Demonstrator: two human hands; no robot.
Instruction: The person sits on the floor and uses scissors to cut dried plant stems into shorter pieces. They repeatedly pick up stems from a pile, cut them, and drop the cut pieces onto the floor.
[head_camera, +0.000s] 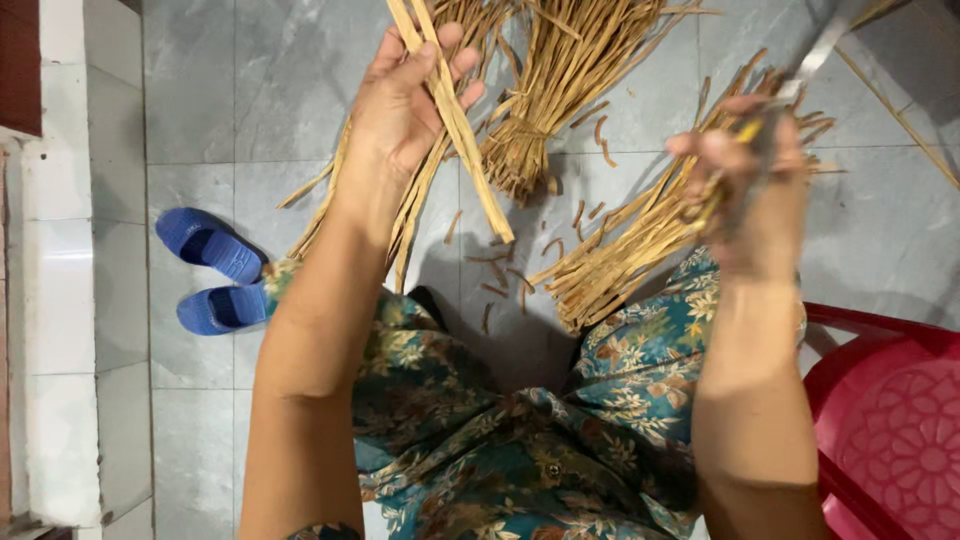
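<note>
My left hand (405, 105) is raised and grips a couple of long flat tan strips (462, 135) that slant down to the right. My right hand (752, 190) is blurred and closed around the handle of a knife (812, 62) whose grey blade points up and right. Bundles of similar tan strips (560, 70) lie on the grey tiled floor (250, 90) ahead of me, one in the middle and another (640, 240) under my right hand. Short cut-off bits lie scattered between them. My lap is covered by a teal floral garment (520, 440).
A pair of blue slippers (215, 270) sits on the floor at left, beside a white tiled ledge (60, 300). A red plastic stool (900, 430) stands at the lower right, close to my right arm.
</note>
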